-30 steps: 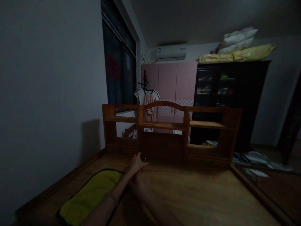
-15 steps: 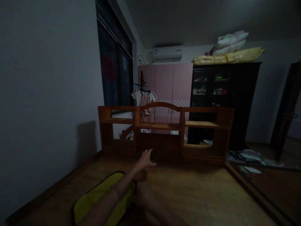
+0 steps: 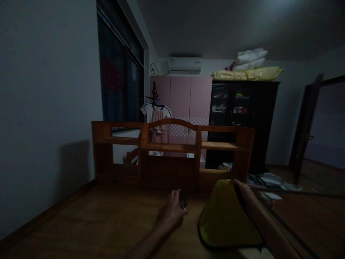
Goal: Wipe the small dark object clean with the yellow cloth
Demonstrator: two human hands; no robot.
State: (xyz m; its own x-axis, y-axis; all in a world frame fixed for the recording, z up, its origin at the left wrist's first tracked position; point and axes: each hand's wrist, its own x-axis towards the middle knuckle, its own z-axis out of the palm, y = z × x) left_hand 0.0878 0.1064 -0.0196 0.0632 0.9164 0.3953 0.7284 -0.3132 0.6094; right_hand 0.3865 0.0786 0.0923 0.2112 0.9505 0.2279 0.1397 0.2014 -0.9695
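My left hand reaches out over the wooden surface, its fingers and thumb curled around a small dark round object with a shiny rim. Dim light hides exactly what that object is. To the right, my right hand pinches the upper edge of a yellow fabric bag with black trim. The bag hangs upright from this grip, its wide lower edge at or just above the wooden surface. Something pale shows beneath the bag's lower right corner.
A low wooden shelf unit stands across the far edge of the surface. A wall borders the left side. Beyond are a pink wardrobe, a dark cabinet and hanging clothes. Papers lie at the right.
The yellow bag has gone from lying at the left to being held up at the right by my right hand. My left hand, still gripping the round object, sits lower and closer.
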